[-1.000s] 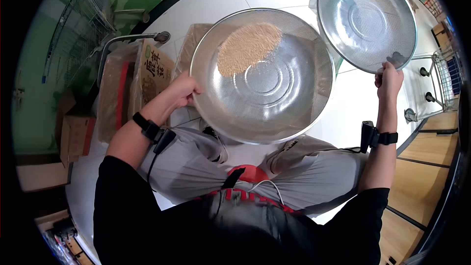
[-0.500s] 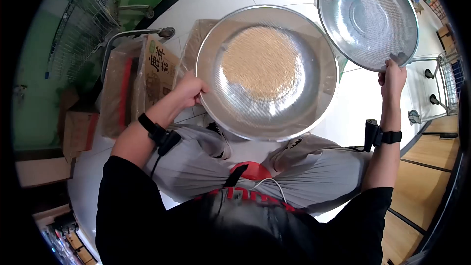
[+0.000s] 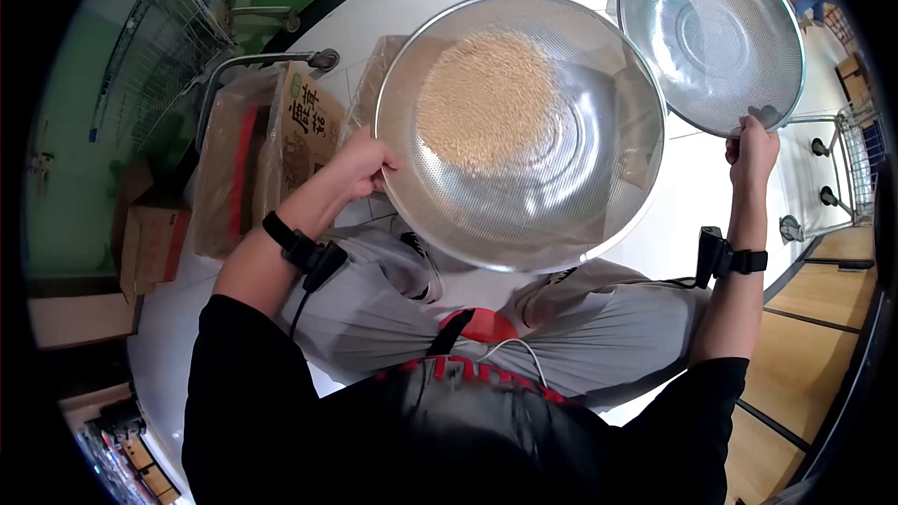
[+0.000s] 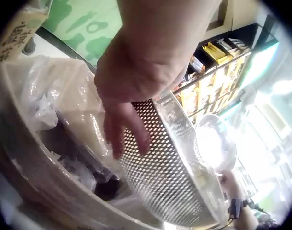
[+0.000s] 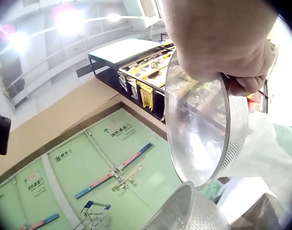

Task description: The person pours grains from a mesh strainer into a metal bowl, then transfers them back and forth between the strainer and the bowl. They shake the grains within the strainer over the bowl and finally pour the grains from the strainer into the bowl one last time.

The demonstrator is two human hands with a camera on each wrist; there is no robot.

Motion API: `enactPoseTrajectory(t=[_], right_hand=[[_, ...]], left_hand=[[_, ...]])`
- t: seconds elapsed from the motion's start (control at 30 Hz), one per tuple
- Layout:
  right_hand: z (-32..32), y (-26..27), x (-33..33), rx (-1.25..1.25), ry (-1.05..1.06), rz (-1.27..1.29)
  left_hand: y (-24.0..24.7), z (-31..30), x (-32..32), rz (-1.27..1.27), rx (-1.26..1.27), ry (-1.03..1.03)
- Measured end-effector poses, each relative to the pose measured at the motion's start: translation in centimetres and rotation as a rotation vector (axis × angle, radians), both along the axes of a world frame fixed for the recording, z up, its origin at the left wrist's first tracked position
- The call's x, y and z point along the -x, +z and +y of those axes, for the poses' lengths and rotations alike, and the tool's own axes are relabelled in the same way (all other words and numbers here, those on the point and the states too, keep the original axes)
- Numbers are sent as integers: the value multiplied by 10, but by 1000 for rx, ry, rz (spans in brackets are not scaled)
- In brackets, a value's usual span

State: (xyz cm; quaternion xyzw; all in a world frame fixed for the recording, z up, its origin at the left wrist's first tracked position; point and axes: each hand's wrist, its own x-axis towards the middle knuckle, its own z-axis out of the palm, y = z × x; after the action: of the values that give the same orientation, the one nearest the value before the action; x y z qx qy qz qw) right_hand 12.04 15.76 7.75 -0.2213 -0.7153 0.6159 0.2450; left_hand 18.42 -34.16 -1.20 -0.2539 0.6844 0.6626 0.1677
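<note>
My left hand grips the near-left rim of a large metal mesh sieve, held over the floor. Small tan grains lie in a round patch toward its far left side, blurred as if moving. In the left wrist view, two fingers lie against the outside of its perforated wall. With my right hand I hold a second mesh sieve by its near rim, off to the far right. Nothing but bare mesh shows inside it. The right wrist view has this sieve tilted on its side.
An open, plastic-lined carton stands on a cart at the left, with another plastic-covered box behind the big sieve. A smaller carton sits farther left. Wire trolleys stand at the green wall; another trolley is at the right.
The grains have shifted from a heap at the far left, through the middle, back toward the far left. The big sieve has risen and moved slightly right; the right-hand sieve has drifted a little right.
</note>
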Motion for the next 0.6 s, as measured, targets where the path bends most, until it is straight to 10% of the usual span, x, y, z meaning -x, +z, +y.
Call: enactPoseTrajectory(t=[0.27, 0.6], right_hand=[[6, -2, -1, -11, 1, -5], [18, -10, 4, 22, -75, -5]], left_hand=[[-17, -94, 12, -138, -80, 23], [-18, -41, -19, -173, -42, 11]])
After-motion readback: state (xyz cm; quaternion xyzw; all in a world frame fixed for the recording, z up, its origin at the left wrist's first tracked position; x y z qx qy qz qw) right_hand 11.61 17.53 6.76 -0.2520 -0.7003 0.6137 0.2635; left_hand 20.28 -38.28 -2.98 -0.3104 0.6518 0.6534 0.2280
